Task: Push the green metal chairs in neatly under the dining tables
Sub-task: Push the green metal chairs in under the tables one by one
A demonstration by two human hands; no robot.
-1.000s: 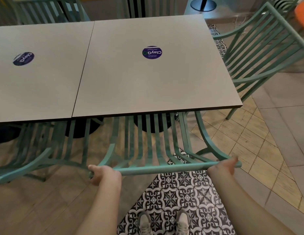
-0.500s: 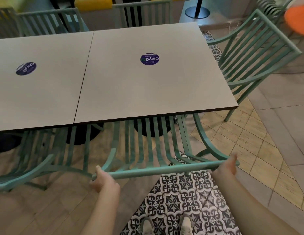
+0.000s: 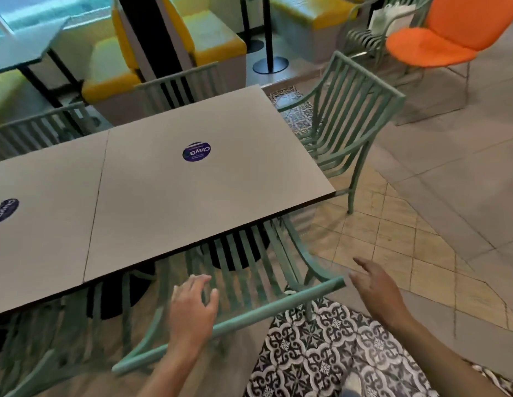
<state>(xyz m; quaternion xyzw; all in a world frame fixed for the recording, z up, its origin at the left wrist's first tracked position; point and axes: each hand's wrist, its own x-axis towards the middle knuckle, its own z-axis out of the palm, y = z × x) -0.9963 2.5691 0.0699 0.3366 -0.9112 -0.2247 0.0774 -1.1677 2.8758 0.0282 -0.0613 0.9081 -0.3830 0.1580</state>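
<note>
Both hands, left (image 3: 192, 308) and right (image 3: 375, 290), fingers spread, holding nothing, over chair (image 3: 249, 313) top rail, lower centre frame.

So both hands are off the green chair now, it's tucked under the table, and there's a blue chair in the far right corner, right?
Not quite: the far-right chair is orange, as the head view shows. The rest holds: left hand and right hand are off the green chair, tucked under the table.

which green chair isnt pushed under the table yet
The green chair at the table's right end: its seat sits clear of the tabletop, while the others are tucked under.
</note>
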